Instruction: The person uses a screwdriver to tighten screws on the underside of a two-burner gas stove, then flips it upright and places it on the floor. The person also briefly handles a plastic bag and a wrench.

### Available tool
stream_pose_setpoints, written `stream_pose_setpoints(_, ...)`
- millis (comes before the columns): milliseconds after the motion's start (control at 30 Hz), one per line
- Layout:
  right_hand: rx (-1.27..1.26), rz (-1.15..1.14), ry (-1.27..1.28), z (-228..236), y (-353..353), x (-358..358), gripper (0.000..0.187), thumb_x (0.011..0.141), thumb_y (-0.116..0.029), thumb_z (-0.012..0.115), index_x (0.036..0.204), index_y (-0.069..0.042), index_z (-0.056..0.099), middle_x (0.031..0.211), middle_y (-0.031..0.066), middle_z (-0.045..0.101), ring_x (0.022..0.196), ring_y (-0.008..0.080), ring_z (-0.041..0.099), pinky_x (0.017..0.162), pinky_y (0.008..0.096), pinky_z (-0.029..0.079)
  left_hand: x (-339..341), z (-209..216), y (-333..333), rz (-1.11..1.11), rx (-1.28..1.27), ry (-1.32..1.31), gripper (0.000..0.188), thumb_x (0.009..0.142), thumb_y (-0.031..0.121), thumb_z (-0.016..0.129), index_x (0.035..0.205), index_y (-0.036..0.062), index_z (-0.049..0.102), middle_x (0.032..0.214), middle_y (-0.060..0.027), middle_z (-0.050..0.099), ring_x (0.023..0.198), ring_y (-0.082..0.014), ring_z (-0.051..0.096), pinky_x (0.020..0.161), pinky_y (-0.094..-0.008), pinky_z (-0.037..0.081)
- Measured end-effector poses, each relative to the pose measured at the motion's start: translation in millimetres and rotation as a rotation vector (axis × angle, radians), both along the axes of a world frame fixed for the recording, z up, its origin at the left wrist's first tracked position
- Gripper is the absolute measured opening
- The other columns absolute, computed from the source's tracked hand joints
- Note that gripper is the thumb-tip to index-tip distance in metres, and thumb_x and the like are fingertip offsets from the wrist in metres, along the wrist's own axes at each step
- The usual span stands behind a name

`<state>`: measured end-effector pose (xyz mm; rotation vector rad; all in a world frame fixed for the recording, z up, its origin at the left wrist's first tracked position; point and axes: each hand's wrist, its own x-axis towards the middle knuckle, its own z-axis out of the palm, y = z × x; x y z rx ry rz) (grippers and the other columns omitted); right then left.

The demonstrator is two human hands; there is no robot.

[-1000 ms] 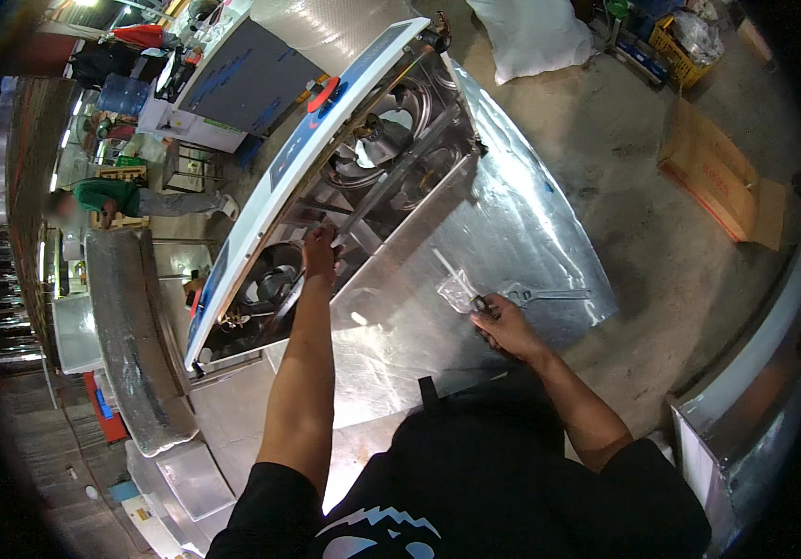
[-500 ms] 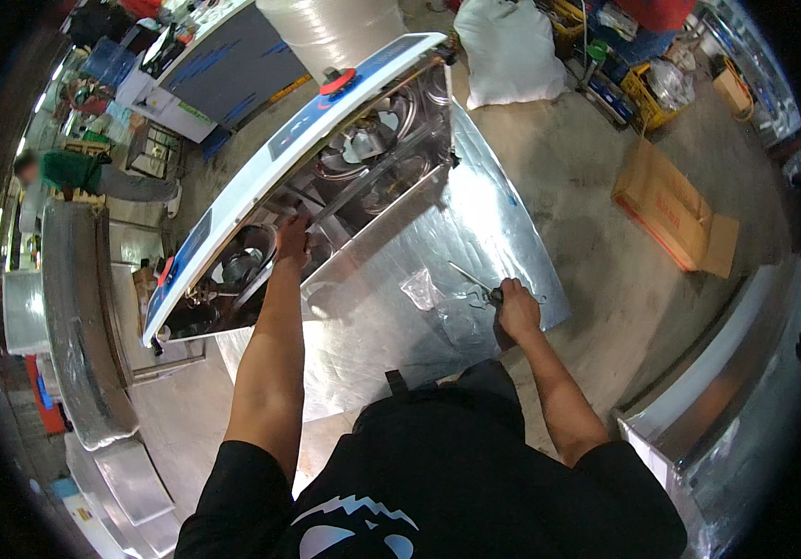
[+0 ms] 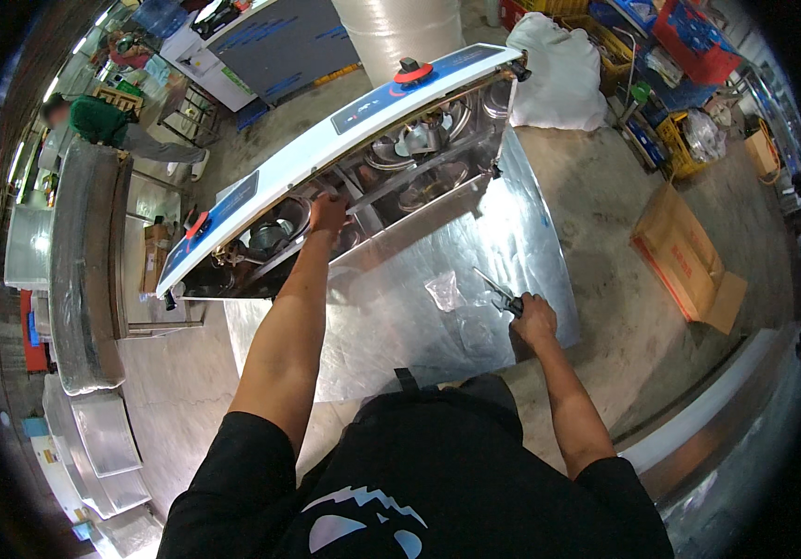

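Note:
My left hand (image 3: 328, 213) reaches into the open underside of a gas stove (image 3: 419, 140). Its fingers are bent among the metal parts beside a round burner part (image 3: 272, 235), and their tips are partly hidden. The stove's white and blue panel (image 3: 298, 140), with red-and-black knobs, faces away from me. My right hand (image 3: 535, 320) is closed around the dark handle of a screwdriver (image 3: 510, 302) over the right side of the metal-topped table (image 3: 372, 349). The screwdriver's thin shaft points away and left, toward a small clear plastic bag (image 3: 444, 291) on the tabletop.
An opened cardboard box (image 3: 684, 256) lies on the floor to the right. Beyond the stove are a white sack (image 3: 559, 79) and a wrapped roll (image 3: 391, 37). Wrapped metal units (image 3: 88, 270) stand at the left, where a person in green (image 3: 97, 121) bends over.
My view has shifted and turned a little, so the stove looks less steep. More of the screwdriver's dark handle shows beside my right hand. My left hand stays inside the stove.

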<state>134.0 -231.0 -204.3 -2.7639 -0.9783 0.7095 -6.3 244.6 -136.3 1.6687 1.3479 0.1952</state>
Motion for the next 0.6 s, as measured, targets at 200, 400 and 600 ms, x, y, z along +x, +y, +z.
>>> stream_pose_setpoints(200,-0.015,-0.11,0.077,20.1,-4.2,0.7,0.04,0.074,-0.025,0.076,0.105,-0.001,0.066,0.101,0.0206,0.068,0.098,0.0372,0.067,0.088,0.0465,0.054,7.5,10.7,-53.1,0.033,0.671,0.085,0.042,0.089,0.036,0.068,0.12,0.0088,0.065,0.104,-0.0155,0.07,0.082,-0.0316,0.073,0.083,-0.0442,0.056)
stream_pose_setpoints(400,0.131,-0.277,0.23,40.8,-17.4,-1.0,0.038,0.078,-0.021,0.071,0.106,0.003,0.063,0.098,0.0253,0.07,0.096,0.0428,0.068,0.084,0.0506,0.052,2.5,-26.2,-234.5,-0.817,0.385,0.358,0.096,0.078,0.066,0.073,0.154,0.0213,0.035,0.155,-0.0167,0.033,0.136,-0.038,0.046,0.101,-0.0529,0.05)
stream_pose_setpoints(600,0.419,-0.365,0.319,24.5,-23.4,-4.4,0.039,0.077,-0.016,0.069,0.107,0.007,0.061,0.095,0.0249,0.069,0.093,0.041,0.067,0.081,0.0452,0.052,-16.7,-87.8,-294.1,-1.098,0.52,0.274,0.061,0.087,0.043,0.07,0.136,0.0137,0.048,0.149,-0.0215,0.04,0.136,-0.0445,0.039,0.098,-0.058,0.047)
